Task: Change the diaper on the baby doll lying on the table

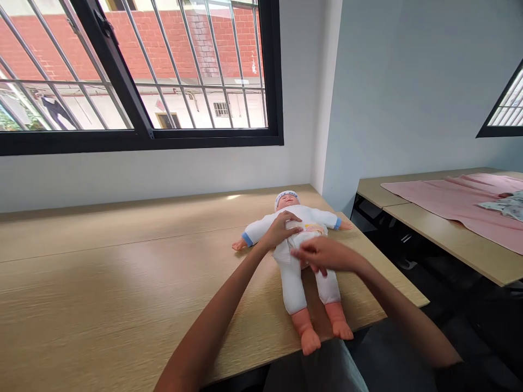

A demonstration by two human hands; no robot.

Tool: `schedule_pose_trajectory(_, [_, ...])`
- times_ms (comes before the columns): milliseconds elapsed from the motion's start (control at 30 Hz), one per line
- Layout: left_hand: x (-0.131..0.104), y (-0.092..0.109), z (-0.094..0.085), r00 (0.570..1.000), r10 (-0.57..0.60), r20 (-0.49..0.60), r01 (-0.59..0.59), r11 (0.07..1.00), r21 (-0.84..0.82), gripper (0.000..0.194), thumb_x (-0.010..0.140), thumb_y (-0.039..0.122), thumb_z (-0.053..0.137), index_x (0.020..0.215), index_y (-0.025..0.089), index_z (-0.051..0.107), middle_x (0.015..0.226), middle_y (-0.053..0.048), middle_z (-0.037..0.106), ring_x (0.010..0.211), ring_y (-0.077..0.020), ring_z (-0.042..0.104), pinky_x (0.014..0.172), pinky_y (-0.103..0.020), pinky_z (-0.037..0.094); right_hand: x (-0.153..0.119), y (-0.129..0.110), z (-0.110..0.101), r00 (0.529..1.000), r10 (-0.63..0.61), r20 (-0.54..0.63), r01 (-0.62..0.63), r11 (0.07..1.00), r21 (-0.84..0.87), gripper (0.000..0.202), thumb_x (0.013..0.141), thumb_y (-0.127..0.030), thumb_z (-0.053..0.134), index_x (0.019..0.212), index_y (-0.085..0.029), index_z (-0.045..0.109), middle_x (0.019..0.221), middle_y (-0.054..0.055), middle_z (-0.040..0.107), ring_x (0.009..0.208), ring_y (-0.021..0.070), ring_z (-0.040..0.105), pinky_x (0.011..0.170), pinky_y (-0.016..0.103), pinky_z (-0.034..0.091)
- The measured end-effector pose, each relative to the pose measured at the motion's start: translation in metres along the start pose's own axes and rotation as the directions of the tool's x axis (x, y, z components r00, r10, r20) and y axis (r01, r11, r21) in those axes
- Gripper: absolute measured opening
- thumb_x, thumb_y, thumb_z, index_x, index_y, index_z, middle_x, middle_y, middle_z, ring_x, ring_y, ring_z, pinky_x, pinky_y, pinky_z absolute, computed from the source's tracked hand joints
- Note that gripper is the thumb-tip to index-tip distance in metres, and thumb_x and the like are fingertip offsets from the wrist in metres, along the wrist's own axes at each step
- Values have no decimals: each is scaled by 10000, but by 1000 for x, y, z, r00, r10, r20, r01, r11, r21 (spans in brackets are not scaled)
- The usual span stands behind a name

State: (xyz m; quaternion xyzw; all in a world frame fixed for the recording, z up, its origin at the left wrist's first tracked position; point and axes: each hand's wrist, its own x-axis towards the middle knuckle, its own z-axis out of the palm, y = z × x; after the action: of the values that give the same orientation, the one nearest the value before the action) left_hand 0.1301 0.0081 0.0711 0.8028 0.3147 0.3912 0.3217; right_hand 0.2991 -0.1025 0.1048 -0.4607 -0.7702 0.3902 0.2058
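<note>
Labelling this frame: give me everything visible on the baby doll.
The baby doll lies face-up on the wooden table near its right edge, head toward the wall, arms spread. It wears a soft white suit with blue cuffs and a white cap; its hands and feet are bare. The left hand rests on its chest, the right hand at its waist.

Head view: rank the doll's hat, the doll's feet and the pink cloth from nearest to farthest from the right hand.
From the right hand:
1. Doll's feet, just below, at the table edge.
2. Doll's hat, beyond the chest; nearly as close.
3. Pink cloth, far right, on the other table.
</note>
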Motion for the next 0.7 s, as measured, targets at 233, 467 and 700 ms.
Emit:
schedule_pose_trajectory(233, [-5,9,-13,976,-212,-51,217,959,184,417,676,431,764,986,201,607,1097,-69,636,1035,-260,583,877,-377,479,65,45,-78,850,-132,-510,248,955,165,474,779,-638,629,794,-165,611,621,-23,550,564,106,538,503,214,417])
schedule_pose_trajectory(467, [-10,13,-28,949,-315,-7,312,935,167,485,651,523,754,998,208,632,1076,-62,641,999,-247,585,774,-327,500,78,136,-83,826,91,-556,220,856,467,402,712,-536,743,798,-163,623,731,-5,615,634,88,576,566,189,458])
schedule_pose_trajectory(700, [-6,20,-30,969,-242,44,227,949,218,315,734,497,683,872,216,648,1069,-55,666,965,-229,608,853,-365,493,62,155,-97,963,263,55,-265,896,355,297,648,-343,813,791,-141,649,791,72,717,638,154,673,480,206,519])
